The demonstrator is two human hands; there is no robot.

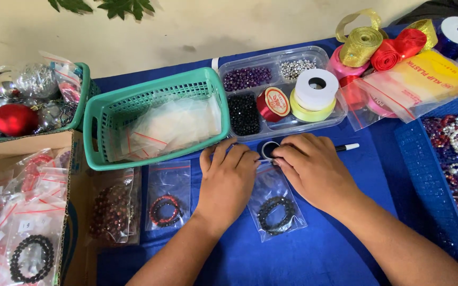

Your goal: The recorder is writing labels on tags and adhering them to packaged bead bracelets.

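My left hand [228, 177] and my right hand [314, 169] meet over a small round roll of tape [267, 150] at the top of a clear zip bag [276, 209] that holds a black bead bracelet. Both hands pinch at the roll and the bag's top edge on the blue cloth [314, 249]. A black pen [347, 147] pokes out from behind my right hand. Left of my left hand lies another clear bag with a red and black bracelet [166, 209].
A teal basket [152, 114] with clear bags stands behind my left hand. A clear divided tray [279, 95] holds beads and tape rolls. Ribbon spools [377, 45] sit at back right, a blue tray of beads [457, 159] at right, a cardboard box of bagged bracelets [22, 212] at left.
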